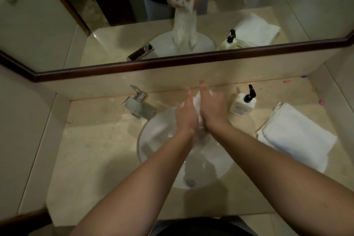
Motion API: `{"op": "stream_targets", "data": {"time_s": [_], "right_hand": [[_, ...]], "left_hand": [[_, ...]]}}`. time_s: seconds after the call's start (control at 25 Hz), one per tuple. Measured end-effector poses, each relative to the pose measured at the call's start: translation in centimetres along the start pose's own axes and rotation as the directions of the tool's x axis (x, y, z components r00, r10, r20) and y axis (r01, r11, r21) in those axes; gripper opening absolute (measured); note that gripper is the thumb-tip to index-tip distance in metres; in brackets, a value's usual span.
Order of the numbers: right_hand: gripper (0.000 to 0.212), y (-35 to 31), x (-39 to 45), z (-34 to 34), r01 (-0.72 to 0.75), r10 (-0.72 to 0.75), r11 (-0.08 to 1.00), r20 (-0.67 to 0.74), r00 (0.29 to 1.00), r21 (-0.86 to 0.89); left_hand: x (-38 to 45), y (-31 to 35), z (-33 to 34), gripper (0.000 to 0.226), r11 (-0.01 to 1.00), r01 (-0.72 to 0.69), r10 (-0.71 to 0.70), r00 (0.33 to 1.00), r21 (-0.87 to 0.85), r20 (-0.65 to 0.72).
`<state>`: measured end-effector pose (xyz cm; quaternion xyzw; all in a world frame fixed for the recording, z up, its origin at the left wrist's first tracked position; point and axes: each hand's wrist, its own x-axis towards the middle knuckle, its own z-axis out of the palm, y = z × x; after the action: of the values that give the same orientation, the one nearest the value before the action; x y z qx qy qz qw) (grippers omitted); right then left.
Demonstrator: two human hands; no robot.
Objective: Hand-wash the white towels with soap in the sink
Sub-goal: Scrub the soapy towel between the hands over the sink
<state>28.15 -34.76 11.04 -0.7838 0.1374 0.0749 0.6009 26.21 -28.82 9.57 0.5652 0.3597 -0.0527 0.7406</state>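
Your left hand [186,114] and right hand [212,110] are pressed together, clamped on a wet white towel [196,101] above the sink [149,140], so suds drip into the basin. The folded towels [295,136] wait dry on the bench [92,159] beside the soap bottle [242,104].

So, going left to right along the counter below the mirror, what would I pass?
Tap → left hand → right hand, the two pressing a wet towel over the sink → soap bottle → folded towels.

towel [196,101] mostly hidden between hands; fingers blurred
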Motion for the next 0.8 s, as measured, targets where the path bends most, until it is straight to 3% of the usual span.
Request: {"op": "stream_targets", "data": {"time_s": [0.08, 0.2, 0.28, 0.36, 0.48, 0.56, 0.64, 0.8], "right_hand": [[0.054, 0.0, -0.2, -0.1, 0.013, -0.013, 0.999, -0.002, 1.000, 0.041], [0.051, 1.1, -1.5, 0.3, 0.104, -0.098, 0.993, 0.099, 0.990, -0.056], [0.052, 0.9, 0.2, -0.1, 0.049, -0.048, 0.997, 0.019, 0.999, -0.058], [0.048, 0.4, 0.2, -0.4, -0.021, 0.021, 1.000, -0.003, 1.000, -0.012], [0.048, 0.9, -1.6, -0.5, 0.078, -0.066, 0.994, 0.153, 0.986, -0.072], [0.051, 0.2, -0.3, -1.3, 0.081, -0.069, 0.989, 0.097, 0.993, -0.127], [0.051, -0.4, 0.1, -1.8, 0.007, -0.005, 0.999, 0.027, 1.000, -0.047], [0.052, 0.5, -2.2, -1.5, 0.108, -0.098, 0.992, 0.162, 0.982, -0.057]], "left_hand": [[0.1, 0.3, 0.2, 0.064, 1.000, 0.023, -0.024, 1.000, -0.019, -0.018], [0.4, 0.3, -0.1, 0.066, 0.994, 0.022, -0.030, 0.997, -0.102, -0.071], [-0.4, -0.3, 0.6, 0.069, 1.000, -0.022, 0.023, 0.998, 0.018, -0.059], [-0.7, -0.1, 0.7, 0.065, 1.000, -0.009, 0.012, 0.993, 0.027, -0.119], [0.1, -0.3, 0.1, 0.069, 0.990, 0.088, -0.104, 0.984, -0.106, -0.148], [-0.8, -0.6, 0.8, 0.073, 0.996, 0.074, -0.078, 0.993, -0.043, -0.090], [-1.2, -0.4, 1.3, 0.070, 0.999, 0.035, -0.035, 0.994, 0.002, -0.104], [-0.9, 0.1, 0.7, 0.066, 0.987, 0.093, -0.108, 0.987, -0.132, -0.115]]}}
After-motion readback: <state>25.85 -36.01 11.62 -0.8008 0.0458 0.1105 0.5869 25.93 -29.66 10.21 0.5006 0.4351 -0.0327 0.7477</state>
